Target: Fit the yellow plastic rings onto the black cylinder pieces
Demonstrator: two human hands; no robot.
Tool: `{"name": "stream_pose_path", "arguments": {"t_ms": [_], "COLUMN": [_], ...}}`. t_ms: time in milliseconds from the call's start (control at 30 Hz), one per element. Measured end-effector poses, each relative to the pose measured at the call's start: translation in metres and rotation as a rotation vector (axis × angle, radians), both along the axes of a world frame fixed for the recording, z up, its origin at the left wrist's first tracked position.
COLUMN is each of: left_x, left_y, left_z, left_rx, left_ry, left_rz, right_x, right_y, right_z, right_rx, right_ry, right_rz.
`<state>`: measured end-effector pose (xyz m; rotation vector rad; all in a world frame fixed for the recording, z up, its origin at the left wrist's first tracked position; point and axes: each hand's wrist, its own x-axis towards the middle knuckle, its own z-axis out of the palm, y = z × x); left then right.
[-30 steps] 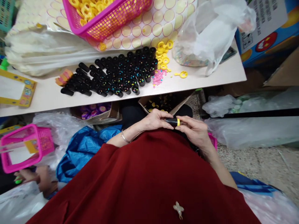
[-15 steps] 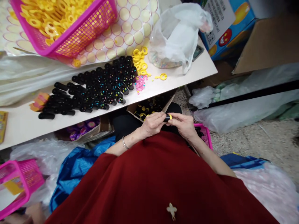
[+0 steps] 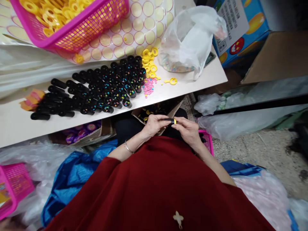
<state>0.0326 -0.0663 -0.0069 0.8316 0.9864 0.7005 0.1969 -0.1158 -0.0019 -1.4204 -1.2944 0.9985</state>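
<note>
In front of my body, my left hand [image 3: 155, 124] closes round a small black tube [image 3: 170, 121]. At the tube's right end sits a yellow cap [image 3: 175, 121], pinched by the thumb and fingers of my right hand [image 3: 187, 128]. Just behind and below the hands is a cardboard box [image 3: 138, 116] with black tubes and yellow caps in it. On the table stand rows of black tubes [image 3: 108, 86], many with coloured candy beads inside. Loose yellow ring-shaped caps [image 3: 150, 65] and pink beads [image 3: 148, 87] lie beside them.
A pink basket [image 3: 81, 35] of yellow parts stands at the back left of the white table [image 3: 14, 128]. A plastic bag [image 3: 194, 38] with beads is near its right end. Below are a box of purple packets [image 3: 83, 131] and another pink basket [image 3: 209, 141].
The view has shifted slightly. My left fingers have loosened and straightened along the tube, while my right hand stays on the yellow cap.
</note>
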Motion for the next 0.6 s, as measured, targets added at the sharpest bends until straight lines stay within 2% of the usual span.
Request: {"name": "stream_pose_path", "arguments": {"t_ms": [167,233,300,467,600], "left_x": [0.005,0.004,0.001,-0.012,-0.016], "left_y": [-0.005,-0.004,-0.001,0.009,0.011], "left_z": [-0.006,-0.009,-0.012,-0.015,-0.013], "left_rx": [0.36,0.42,0.344,-0.12,-0.228], "left_ry": [0.03,0.028,0.021,-0.154,-0.302], "left_rz": [0.099,0.109,0.095,-0.01,-0.105], "right_x": [-0.01,-0.016,-0.022,-0.032,-0.031], "right_y": [-0.004,-0.004,-0.001,0.007,0.0], "right_z": [-0.003,-0.001,0.003,0.012,0.013], "right_rx": [-0.181,-0.259,-0.308,-0.277,-0.141], "right_ry": [0.239,0.313,0.338,0.308,0.19], "right_rz": [-0.196,-0.266,-0.284,-0.186,-0.103]}}
